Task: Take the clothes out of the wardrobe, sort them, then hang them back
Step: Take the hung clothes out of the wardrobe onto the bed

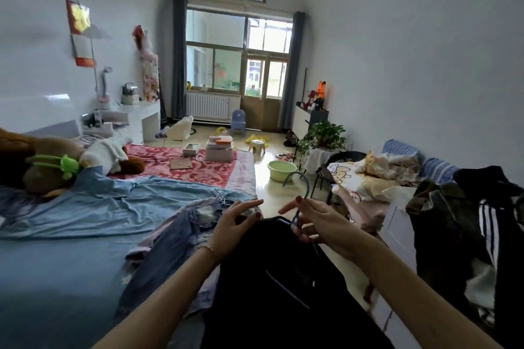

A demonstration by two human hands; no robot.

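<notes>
Meanwhile, the person stood at the foot of a bed [56, 263], both bare arms reaching forward over a black garment [272, 278] that hung in front of them at about six o'clock in the head view. The right hand [317, 224] grasped the neck of a blue hanger [304, 187], fingers curled round it just below the hook, with the index finger pointing toward nine o'clock. The hook rose toward twelve o'clock above that hand, and the hanger's arm disappeared into the top of the black garment. The left hand [232, 224] rested on the garment's upper edge, its fingers nearly straight and reaching toward three o'clock; whether the thumb pinched the fabric could not be told.

At nine o'clock from the hands, a light blue garment [113, 204] lay spread flat over the bed, and a pair of jeans [170, 241] lay crumpled just beside the left wrist. At three o'clock, dark clothes with white stripes [467, 235] hung in a bunch at the frame's edge. Beyond the hands at twelve o'clock, a green basin [279, 170] stood on the floor, with a potted plant [323, 133] near it toward one o'clock.
</notes>
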